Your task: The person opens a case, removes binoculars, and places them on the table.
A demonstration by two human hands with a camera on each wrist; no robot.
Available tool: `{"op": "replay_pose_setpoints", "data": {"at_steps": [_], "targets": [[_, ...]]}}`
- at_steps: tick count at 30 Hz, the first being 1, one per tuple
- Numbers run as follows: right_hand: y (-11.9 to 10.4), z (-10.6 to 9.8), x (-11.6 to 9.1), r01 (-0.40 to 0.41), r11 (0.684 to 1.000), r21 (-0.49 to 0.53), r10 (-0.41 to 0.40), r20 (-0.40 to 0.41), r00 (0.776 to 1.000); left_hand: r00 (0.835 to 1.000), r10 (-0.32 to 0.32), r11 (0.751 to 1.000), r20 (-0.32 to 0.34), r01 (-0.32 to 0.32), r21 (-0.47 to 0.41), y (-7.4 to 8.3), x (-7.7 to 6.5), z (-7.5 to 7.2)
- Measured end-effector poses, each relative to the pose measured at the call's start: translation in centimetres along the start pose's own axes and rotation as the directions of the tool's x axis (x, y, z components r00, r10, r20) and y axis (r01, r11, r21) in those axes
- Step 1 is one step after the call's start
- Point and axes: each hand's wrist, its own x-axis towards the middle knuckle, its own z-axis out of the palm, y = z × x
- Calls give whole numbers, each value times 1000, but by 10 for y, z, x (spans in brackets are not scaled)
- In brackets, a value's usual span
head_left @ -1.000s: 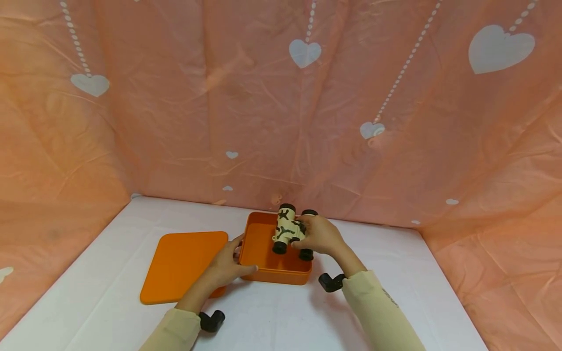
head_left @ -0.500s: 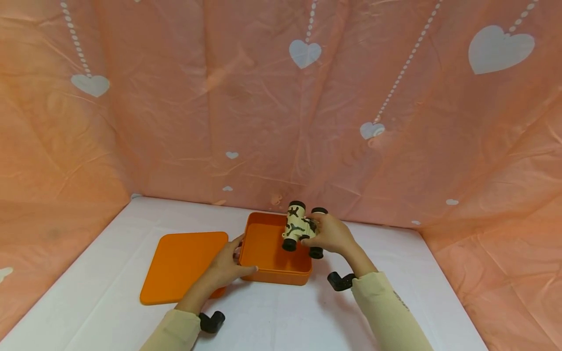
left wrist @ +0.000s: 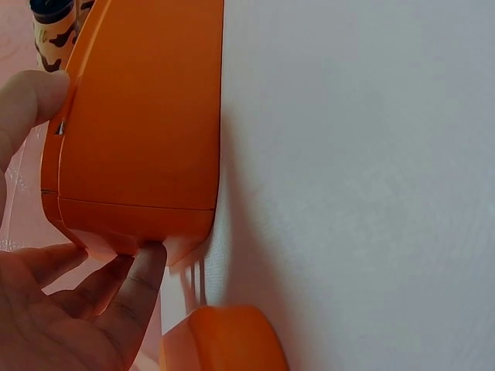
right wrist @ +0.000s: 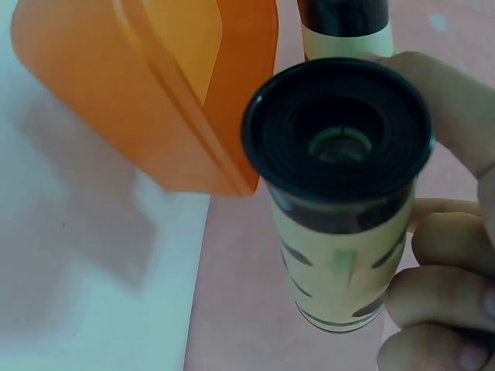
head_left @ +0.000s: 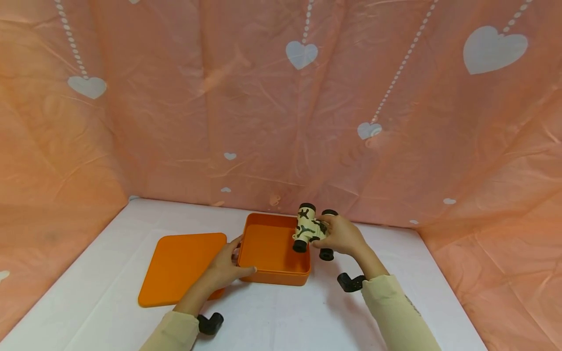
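Note:
My right hand (head_left: 343,235) holds a pair of toy binoculars (head_left: 304,227), cream with dark camouflage patches and black ends. They hang above the right edge of an orange box (head_left: 274,278), partly past its rim. In the right wrist view, one black eyepiece (right wrist: 338,143) faces the camera, with curled fingers (right wrist: 445,297) around the barrel. At the box's near left corner my left hand (head_left: 225,268) grips it, thumb on the front rim and fingers against the left wall. The left wrist view shows that thumb (left wrist: 35,97) on the rim of the box's orange wall (left wrist: 143,116).
A flat orange lid (head_left: 182,268) lies on the white tabletop (head_left: 272,321) left of the box, partly behind the left arm. Pink cloth with white hearts (head_left: 301,54) hangs behind and at both sides. Black angled pieces (head_left: 210,323) sit at both wrists.
The right hand has carried the binoculars rightward, from over the box's inside to over its right edge. The left hand stays on the box, and the lid has not moved.

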Motion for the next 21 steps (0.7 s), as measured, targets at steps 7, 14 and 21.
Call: {"op": "replay_pose_setpoints", "data": {"at_steps": [7,14,21], "targets": [[11,-5,-5,-29,1000,-9,29,1,1000,1000,1,1000,-3,-1,1,1,-2,0],[21,-9,-12,-42,999,-30,41,-7,999,1000,8,1000,4,-8,-4,1,-1,0],[30,-11,-17,-58,998,-36,58,-6,998,1000,8,1000,6,-8,-6,0,0,0]]}}
